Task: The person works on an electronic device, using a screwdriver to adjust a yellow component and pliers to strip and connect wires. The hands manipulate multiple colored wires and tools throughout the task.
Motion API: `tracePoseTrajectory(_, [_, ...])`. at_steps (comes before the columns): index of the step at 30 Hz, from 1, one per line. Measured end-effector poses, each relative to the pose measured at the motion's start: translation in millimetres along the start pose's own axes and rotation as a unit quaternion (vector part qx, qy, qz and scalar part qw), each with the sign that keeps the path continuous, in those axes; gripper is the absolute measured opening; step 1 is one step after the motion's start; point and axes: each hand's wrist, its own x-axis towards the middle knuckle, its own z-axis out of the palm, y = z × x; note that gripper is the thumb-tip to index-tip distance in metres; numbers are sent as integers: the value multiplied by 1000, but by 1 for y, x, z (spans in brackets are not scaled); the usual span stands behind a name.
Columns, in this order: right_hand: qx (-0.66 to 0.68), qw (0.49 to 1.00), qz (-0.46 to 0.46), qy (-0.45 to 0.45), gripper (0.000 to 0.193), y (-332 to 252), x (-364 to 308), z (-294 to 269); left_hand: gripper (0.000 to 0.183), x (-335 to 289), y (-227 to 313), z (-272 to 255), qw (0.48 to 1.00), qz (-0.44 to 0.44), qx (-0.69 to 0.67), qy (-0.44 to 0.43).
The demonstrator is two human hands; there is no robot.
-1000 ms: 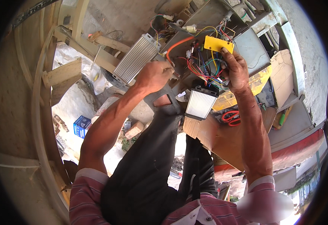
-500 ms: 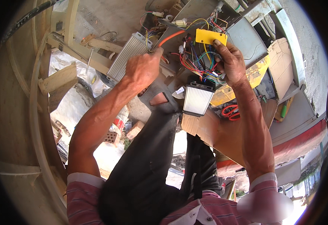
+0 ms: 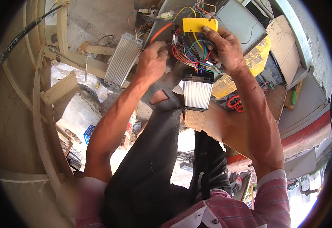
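My right hand pinches a flat yellow plate with small corner holes, thumb on its face and the other fingers behind. Just below it spreads a tangle of coloured wires, running down into a silver finned metal box with black ends. My left hand is closed, fingers curled, below the lower end of an orange cable; what it grips, if anything, is hidden. Left of that hand leans a second, longer silver finned box, with wires at its upper end.
White connectors hang among wires at the top. A yellow case and cardboard lie to the right. Red-handled scissors and a green-handled tool rest nearby. A tan metal frame stands at left.
The view has shifted a little. My left hand has lowered from the end of the orange cable. My right hand still holds the yellow plate over the wires.
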Motion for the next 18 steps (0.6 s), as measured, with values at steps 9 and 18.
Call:
tracePoseTrajectory(9, [-16,1000,9,11,37,-2,3,1,39,-35,-8,0,986,-70,-135,73])
tracePoseTrajectory(18, [-4,1000,23,17,36,1,3,-1,65,-34,4,1,939,-191,-287,2])
